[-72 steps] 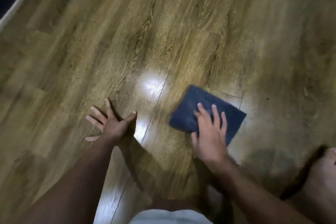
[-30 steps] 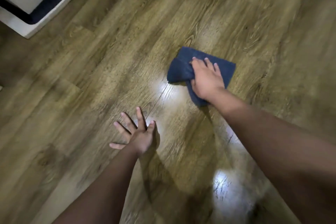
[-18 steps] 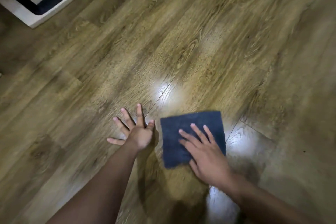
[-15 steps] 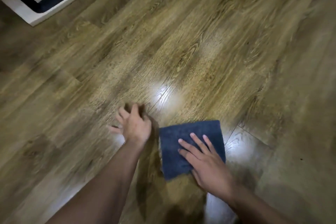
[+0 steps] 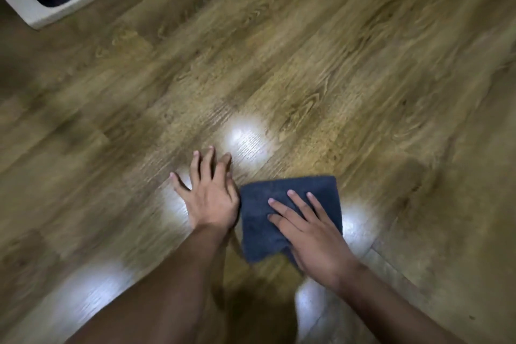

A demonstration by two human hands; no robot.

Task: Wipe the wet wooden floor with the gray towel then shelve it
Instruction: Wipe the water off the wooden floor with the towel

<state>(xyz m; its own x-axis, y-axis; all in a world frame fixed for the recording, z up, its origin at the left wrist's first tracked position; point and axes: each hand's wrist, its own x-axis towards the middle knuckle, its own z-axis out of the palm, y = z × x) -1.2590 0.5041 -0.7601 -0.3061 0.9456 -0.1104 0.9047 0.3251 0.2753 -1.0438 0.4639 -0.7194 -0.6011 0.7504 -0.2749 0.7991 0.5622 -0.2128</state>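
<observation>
Bare forearms reach in from the bottom of the frame toward a wooden floor streaked with bright patches of reflected light. The right hand lies flat on a folded gray towel, its fingers straight and spread over the cloth, pressing it to the boards rather than gripping it. The towel sits flat on the floor in the lower middle of the view, its near corner tucked beneath the right palm, its far edge straight and free. Just beside it, the left hand rests palm down on the bare planks, fingers extended and slightly fanned, holding nothing; its thumb side comes right up to the towel's left edge, though whether they touch cannot be told. A glossy white glare shines on the boards just beyond the left fingertips. Farther off, at the top left corner, lies the edge of a white mat with a dark border.
</observation>
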